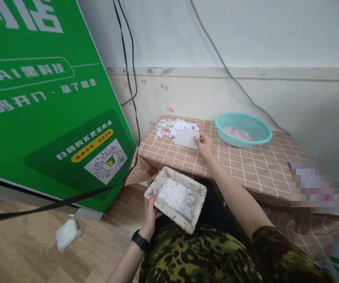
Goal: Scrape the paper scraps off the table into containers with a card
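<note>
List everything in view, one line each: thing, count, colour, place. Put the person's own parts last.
Table: one, covered in a tan checked cloth, against the wall.
Paper scraps: one pile, white and pink, at the table's far left corner.
Card: one, white, flat on the table beside the scraps.
Basin: one, teal, on the table's far side, pink and white bits inside.
Tray: one, beige, full of white scraps, below the table edge.
Sign: one, green with white lettering, leaning at left.
Wad: one, white, on the wooden floor.
Cables: several, black, hanging on the wall.
Watch: one, black, on the left wrist.
Left hand: holds the tray.
Right hand: holds the card's edge.
</note>
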`<action>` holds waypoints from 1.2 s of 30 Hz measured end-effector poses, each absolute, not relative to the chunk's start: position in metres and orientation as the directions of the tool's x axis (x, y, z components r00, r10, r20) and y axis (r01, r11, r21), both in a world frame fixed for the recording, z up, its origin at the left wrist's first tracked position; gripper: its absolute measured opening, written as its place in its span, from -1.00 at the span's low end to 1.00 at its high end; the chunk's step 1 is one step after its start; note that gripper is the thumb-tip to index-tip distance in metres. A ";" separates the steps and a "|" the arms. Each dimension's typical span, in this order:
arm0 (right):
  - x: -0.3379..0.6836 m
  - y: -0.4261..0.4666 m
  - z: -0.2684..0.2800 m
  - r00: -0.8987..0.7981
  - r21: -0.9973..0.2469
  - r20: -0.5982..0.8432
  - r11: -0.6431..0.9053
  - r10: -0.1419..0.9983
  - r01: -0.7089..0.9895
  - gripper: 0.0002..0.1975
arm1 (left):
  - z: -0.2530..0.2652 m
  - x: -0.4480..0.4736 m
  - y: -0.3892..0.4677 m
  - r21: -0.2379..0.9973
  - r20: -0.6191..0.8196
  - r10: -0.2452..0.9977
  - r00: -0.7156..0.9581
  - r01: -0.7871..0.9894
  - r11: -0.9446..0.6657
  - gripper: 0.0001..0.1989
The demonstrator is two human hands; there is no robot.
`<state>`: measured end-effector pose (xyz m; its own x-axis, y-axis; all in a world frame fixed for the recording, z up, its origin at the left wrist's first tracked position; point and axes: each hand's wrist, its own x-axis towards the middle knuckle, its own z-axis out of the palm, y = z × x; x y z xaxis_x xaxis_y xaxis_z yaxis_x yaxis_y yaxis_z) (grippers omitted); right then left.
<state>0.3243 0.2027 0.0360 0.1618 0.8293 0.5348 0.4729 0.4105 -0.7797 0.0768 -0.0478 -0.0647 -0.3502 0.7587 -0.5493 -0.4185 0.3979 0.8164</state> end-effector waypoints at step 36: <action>0.312 0.202 0.036 0.027 -0.943 0.328 0.329 0.944 -0.045 -0.45 | -0.068 0.076 -0.050 0.810 -0.537 0.784 -0.310 -0.449 0.377 -0.37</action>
